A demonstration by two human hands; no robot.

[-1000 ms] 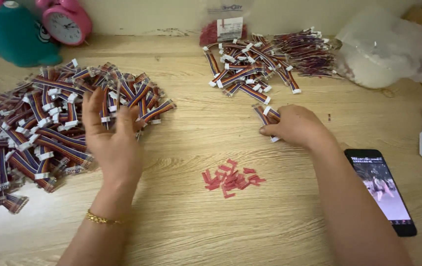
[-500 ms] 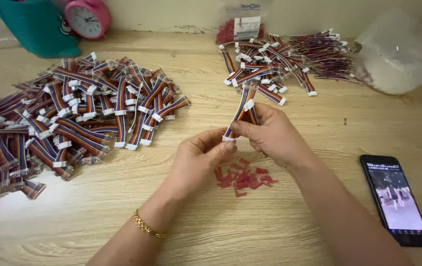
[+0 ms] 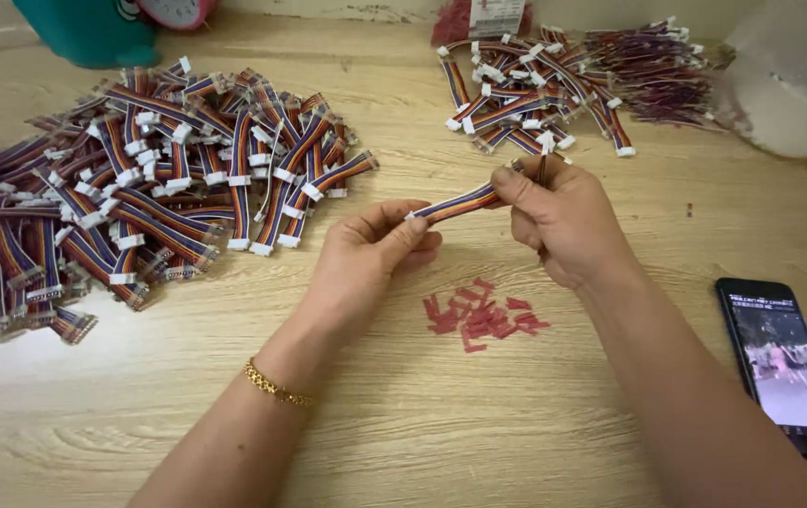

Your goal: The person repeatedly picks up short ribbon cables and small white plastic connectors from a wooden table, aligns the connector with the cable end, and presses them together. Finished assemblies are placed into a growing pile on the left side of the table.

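Both hands pinch one striped ribbon cable (image 3: 460, 202) above the wooden surface (image 3: 403, 423). Its long axis runs from eight to two o'clock. The left hand (image 3: 370, 254) has a narrow grip on the lower end, and the right hand (image 3: 563, 221) is closed on the upper end. Red bits (image 3: 479, 315) lie at six o'clock below.

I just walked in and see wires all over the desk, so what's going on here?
A person holds one short rainbow ribbon cable stretched between both hands above a wooden table: the left hand pinches one end, the right hand grips the other. A large pile of similar cables lies to the left, a smaller pile at the back. Small red scraps lie below the hands, a phone at right.
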